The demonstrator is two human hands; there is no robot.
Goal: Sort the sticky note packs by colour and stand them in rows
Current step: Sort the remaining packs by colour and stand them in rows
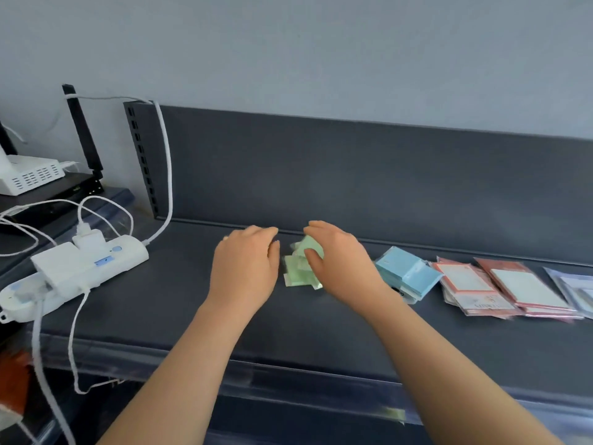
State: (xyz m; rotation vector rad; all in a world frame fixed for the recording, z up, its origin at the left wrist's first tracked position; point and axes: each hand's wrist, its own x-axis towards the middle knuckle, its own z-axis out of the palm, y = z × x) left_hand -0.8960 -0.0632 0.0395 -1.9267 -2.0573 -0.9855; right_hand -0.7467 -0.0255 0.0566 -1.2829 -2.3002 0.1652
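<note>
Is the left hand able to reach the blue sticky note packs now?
Probably not directly. The left hand is left of the green packs, and the right hand lies between it and the blue packs.

The shelf (192,300) looks like dark grey painted metal, matt and smooth, and the back panel (321,171) behind the green packs has the same dull finish. The green packs (298,276) are paper pads in clear glossy film that catches the light. To their right, the blue packs (407,274), red-edged packs (500,290) and pale lilac packs (577,290) have the same shiny wrap. Left of the green packs, the power strip (96,264) is smooth white plastic with a soft sheen, and its cables (167,175) are white and smooth. In front of the green packs, a clear plastic strip (288,377) edges the shelf and looks glossy
</note>
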